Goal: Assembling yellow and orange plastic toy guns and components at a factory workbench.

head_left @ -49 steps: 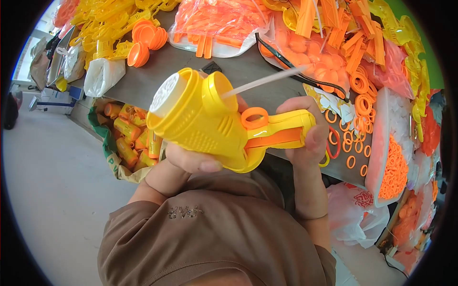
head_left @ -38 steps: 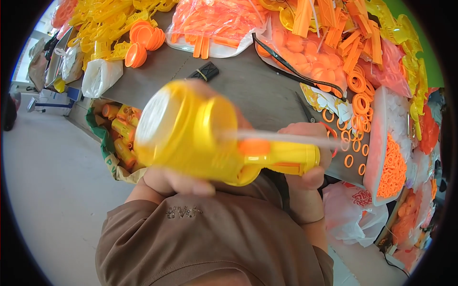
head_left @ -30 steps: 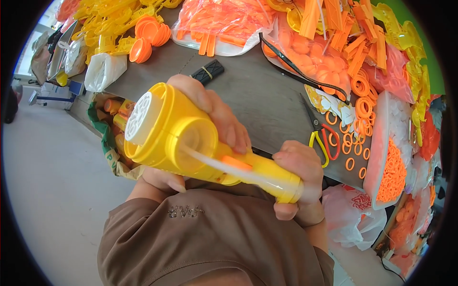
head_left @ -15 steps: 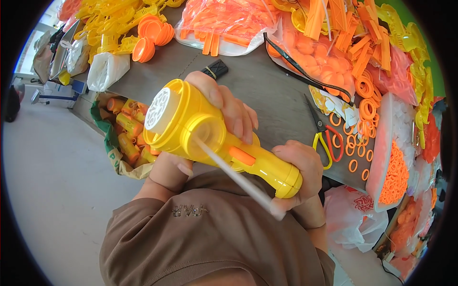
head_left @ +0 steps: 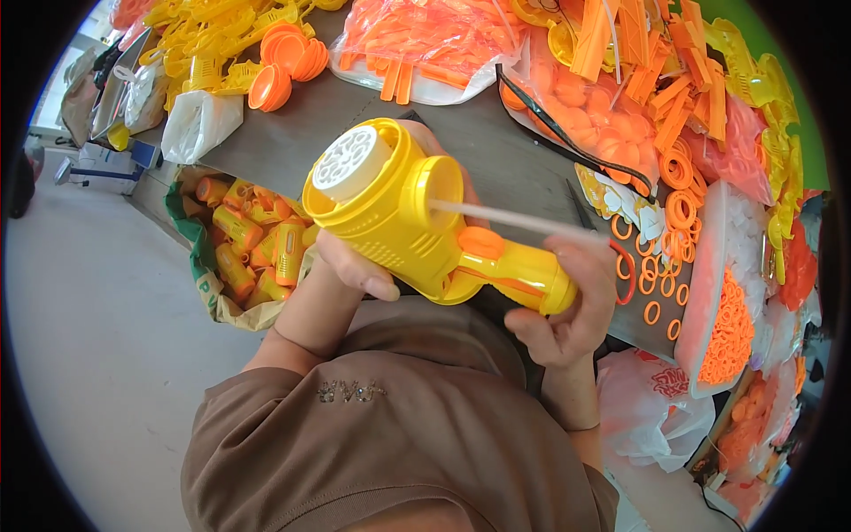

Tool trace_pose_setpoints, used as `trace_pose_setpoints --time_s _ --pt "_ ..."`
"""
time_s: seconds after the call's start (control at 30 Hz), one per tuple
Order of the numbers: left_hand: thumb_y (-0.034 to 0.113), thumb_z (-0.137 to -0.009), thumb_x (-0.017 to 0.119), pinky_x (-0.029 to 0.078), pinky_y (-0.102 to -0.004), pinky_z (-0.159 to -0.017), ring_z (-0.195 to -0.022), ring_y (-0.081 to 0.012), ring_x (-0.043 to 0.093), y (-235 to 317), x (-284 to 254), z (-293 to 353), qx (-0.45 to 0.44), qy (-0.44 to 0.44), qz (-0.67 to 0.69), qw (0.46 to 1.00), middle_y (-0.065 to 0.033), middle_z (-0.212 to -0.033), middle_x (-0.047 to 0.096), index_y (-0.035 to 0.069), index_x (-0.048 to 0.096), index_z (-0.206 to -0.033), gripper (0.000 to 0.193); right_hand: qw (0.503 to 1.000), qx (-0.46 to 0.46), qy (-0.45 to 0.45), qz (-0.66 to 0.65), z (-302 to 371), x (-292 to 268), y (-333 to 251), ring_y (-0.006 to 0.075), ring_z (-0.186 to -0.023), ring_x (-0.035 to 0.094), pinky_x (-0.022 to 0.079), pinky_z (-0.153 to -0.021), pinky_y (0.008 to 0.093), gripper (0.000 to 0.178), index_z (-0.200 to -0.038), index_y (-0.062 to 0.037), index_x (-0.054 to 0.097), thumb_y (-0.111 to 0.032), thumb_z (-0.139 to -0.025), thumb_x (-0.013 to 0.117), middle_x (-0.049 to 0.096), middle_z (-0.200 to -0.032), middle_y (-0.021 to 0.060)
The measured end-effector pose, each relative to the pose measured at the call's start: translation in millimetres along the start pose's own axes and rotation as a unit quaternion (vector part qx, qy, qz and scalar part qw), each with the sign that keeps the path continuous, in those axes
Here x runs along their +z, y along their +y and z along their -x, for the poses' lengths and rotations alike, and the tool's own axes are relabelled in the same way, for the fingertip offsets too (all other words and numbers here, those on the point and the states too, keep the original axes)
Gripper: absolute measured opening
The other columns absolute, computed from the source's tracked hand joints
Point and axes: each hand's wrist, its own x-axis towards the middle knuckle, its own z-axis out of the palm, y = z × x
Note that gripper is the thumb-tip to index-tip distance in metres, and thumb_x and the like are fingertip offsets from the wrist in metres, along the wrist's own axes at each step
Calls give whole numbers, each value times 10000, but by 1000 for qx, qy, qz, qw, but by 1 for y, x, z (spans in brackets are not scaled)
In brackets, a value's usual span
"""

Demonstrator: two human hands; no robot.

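Grey table (head_left: 297, 142) far side, left hand (head_left: 350, 264) wraps the gadget (head_left: 386, 235), probably taking its weight, right hand (head_left: 583, 312) loosely half-curled round its handle (head_left: 519, 273).

The pale rod (head_left: 523, 220) has swung up and rightward.

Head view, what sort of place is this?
Probably a small workshop handling plastic parts: many loose orange plastic rings and a heap of yellow plastic parts lie on the flat grey table.

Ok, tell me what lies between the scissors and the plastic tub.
Orange rings lie on the table between the scissors and the tub, in the head view.
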Motion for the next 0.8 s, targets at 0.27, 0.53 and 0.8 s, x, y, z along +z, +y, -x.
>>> trace_pose_setpoints --time_s 0.27,0.53,0.8 --pt "152 -437 796 517 -449 -837 -950 -326 601 10 24 11 -103 220 -88 966 -161 -1033 561 2 390 -1225 899 978 -33 1 207 -6 5 2 258 -921 574 503 -712 301 271 -982 -24 637 43 -730 711 569 -1087 181" --pt "52 -469 775 503 -355 -848 -947 -229 620 8 28 9 -99 272 -111 951 -133 -1055 621 -34 495 -1199 787 968 -96 1 233 -6 19 26 308 -898 600 520 -743 358 266 -964 40 631 75 -711 704 581 -1032 171" --pt "39 -478 756 497 -331 -843 -942 -208 616 5 24 5 -110 294 -152 937 -120 -1054 626 -44 524 -1172 737 973 -88 -11 212 -14 25 36 302 -854 604 516 -700 356 241 -907 49 616 91 -683 693 580 -961 169"
